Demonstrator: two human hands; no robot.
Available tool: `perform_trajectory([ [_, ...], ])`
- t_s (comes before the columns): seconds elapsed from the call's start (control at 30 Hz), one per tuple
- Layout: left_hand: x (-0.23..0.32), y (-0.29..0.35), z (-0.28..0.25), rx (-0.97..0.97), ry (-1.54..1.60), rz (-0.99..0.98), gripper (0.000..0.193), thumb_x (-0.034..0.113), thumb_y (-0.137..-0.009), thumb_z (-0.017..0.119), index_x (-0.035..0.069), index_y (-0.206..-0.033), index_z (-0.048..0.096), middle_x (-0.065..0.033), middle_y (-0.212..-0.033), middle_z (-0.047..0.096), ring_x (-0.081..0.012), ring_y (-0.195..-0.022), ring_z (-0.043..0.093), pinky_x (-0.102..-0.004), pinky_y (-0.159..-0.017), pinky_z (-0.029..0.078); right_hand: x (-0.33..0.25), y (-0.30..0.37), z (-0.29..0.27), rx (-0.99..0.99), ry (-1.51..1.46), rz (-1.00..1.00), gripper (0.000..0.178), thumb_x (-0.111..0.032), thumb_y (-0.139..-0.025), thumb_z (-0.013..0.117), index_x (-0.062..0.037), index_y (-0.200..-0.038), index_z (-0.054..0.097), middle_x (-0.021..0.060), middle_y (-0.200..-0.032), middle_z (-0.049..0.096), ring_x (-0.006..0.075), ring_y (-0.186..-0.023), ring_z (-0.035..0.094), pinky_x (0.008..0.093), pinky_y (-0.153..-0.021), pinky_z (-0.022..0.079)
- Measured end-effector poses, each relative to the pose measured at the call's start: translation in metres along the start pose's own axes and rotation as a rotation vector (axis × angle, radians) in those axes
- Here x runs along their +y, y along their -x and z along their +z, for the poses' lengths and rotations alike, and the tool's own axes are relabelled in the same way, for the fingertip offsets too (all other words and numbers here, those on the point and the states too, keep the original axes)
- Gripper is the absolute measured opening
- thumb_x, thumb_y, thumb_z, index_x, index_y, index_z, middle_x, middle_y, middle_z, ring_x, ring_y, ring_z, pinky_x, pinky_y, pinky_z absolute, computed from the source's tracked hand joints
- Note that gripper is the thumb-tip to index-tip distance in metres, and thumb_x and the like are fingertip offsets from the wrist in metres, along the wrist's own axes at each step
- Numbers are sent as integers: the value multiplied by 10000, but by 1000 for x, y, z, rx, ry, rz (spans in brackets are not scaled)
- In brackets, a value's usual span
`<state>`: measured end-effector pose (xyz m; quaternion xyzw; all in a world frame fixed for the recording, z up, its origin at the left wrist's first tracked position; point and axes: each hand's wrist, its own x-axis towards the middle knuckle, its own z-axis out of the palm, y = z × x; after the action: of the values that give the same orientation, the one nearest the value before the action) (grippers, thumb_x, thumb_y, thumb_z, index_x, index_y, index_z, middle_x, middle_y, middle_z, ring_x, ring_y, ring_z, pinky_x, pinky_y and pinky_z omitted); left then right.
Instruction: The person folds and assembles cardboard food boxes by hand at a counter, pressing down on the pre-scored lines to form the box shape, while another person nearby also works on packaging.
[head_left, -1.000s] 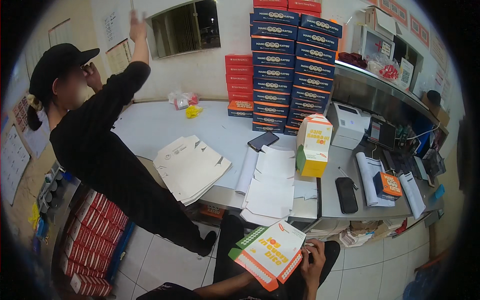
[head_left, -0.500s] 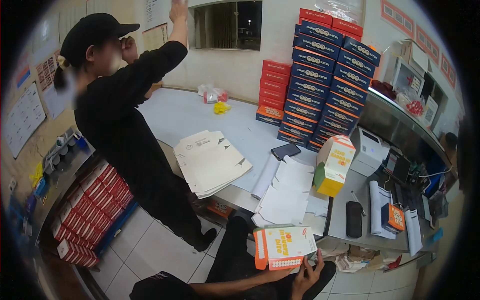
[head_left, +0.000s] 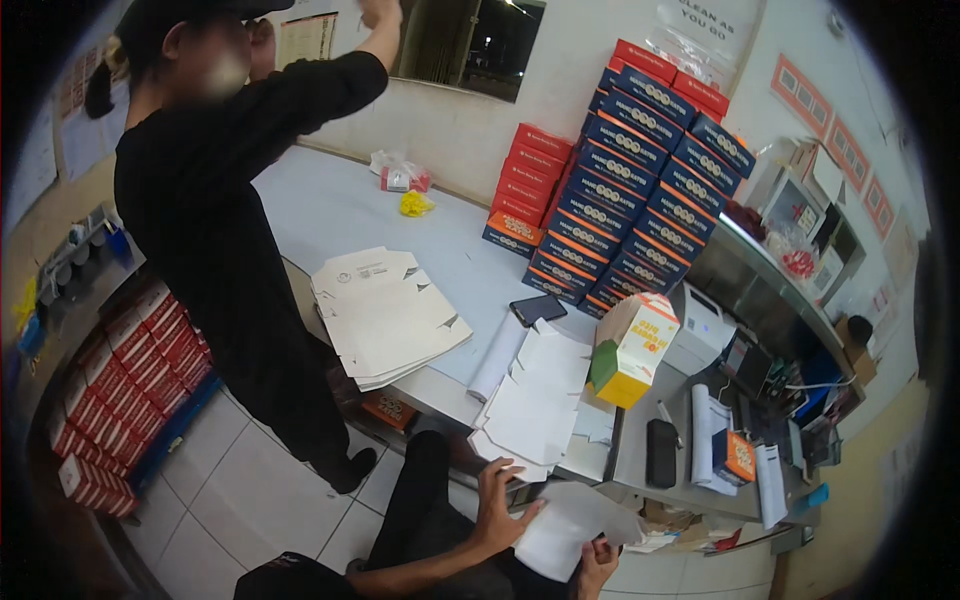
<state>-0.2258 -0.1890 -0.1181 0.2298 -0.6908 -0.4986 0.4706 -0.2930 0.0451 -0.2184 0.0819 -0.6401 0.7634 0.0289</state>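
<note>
I'm seeing right hand (head_left: 598,563) clamped on white card (head_left: 565,532) | card between hands, nearside of flat blanks (head_left: 537,400) | blanks run lengthwise away, left hand (head_left: 495,512) nearer, fingers spread at their edge

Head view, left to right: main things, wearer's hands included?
Red boxes → stack of flat white cardboard → left hand → right hand → black oblong item → small orange-and-blue box.
</note>
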Motion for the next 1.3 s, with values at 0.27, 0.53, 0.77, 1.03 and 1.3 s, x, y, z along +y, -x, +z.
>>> perform_trajectory([
  [0.27, -54, 9, -5, -512, 112, 173, 242, -28, -825, 566, 30, -1032, 678, -90, -1013, 708, -277, -944, 684, -362, -803, 550, -86, 10, 56, 53, 361, 191, 258, -250, -919, 654, -21, -1038, 657, 91, -837, 663, 223, -773, 618, 376, -681, 517],
  [0.53, -52, 24, -14, -584, 81, 157, 184, 86, -870, 610, 50, -1026, 700, -75, -986, 704, -263, -867, 685, -360, -748, 549, -57, -20, 68, -18, 892, 118, 302, -284, -903, 708, 14, -948, 704, 87, -884, 698, 162, -806, 614, 318, -759, 503],
  [0.77, -40, 17, -8, -483, 444, -67, 146, 105, -909, 665, -17, -988, 679, -70, -884, 644, -161, -666, 594, -298, -576, 454, -97, 7, 119, -91, 492, -179, 177, -78, -846, 742, 46, -968, 707, 117, -885, 719, 182, -812, 653, 314, -754, 527],
  [1.03, -31, 24, 6, -539, 357, -33, 105, 88, -862, 726, 5, -921, 705, -49, -876, 641, -93, -640, 546, -255, -541, 419, -82, -5, 100, -40, 160, -64, 133, -29, -873, 695, 39, -988, 688, 139, -965, 725, 206, -878, 682, 313, -778, 547],
  [1.3, -25, 19, 10, -804, 527, -243, 110, 57, -831, 764, -18, -902, 727, -37, -880, 636, -85, -815, 582, -225, -685, 463, -47, -3, 67, 34, -206, 80, 123, 75, -793, 726, 53, -898, 668, 101, -867, 681, 128, -773, 630, 241, -745, 489],
])
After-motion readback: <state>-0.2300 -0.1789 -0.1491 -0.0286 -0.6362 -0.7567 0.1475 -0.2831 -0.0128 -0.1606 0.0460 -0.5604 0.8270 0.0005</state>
